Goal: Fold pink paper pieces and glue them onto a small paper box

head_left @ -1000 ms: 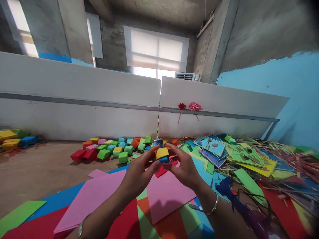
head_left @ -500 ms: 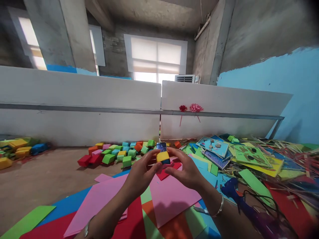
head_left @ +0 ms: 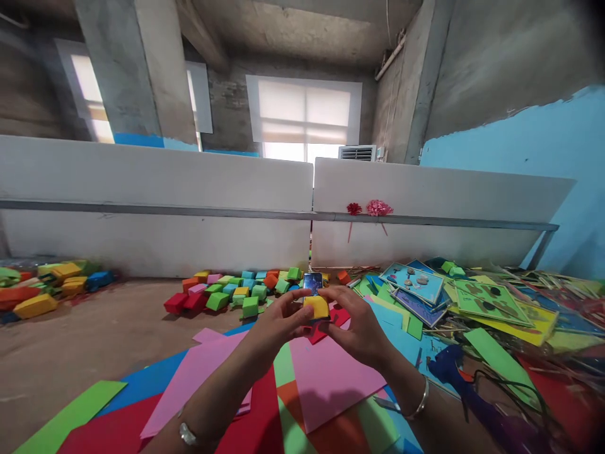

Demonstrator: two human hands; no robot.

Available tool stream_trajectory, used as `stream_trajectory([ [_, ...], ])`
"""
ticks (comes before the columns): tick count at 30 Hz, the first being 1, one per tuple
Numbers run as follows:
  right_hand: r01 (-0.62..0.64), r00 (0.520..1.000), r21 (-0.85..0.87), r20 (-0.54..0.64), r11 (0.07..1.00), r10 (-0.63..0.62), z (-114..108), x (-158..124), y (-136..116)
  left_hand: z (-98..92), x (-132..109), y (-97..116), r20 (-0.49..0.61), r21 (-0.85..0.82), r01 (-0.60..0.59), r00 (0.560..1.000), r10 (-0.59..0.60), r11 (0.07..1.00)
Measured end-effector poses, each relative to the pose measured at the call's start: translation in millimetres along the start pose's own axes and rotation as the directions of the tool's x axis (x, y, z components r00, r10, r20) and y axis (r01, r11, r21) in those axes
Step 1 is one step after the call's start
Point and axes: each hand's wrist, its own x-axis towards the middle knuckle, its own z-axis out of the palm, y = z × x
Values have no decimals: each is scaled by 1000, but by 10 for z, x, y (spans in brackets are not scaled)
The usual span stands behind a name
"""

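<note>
Both my hands meet in front of me over a spread of coloured paper sheets (head_left: 326, 378). Between their fingertips sits a small folded paper box (head_left: 317, 307) whose yellow side faces me. My left hand (head_left: 280, 325) pinches it from the left, fingers curled around it. My right hand (head_left: 359, 328) grips it from the right with thumb and fingers closed. Each wrist wears a silver bangle. Just behind the box a small phone (head_left: 312, 282) stands upright.
Several folded paper boxes (head_left: 236, 293) in many colours lie in a heap by the white partition (head_left: 189, 208). More boxes (head_left: 47, 290) lie at far left. Craft cards (head_left: 472, 296) and sticks cover the right side. A dark glue gun (head_left: 449, 372) with cable lies near my right arm.
The box has been turned in my fingers: its blue underside no longer shows, only yellow. Both hands closed in tighter around it. The camera view shifted slightly left.
</note>
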Motion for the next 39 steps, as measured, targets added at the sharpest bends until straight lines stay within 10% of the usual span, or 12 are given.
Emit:
stream_trajectory([
  [39,194,968,-212,-117,958,-222,-3,-20,24,-173,301,-225,-85,-122,-67,995,56,990],
])
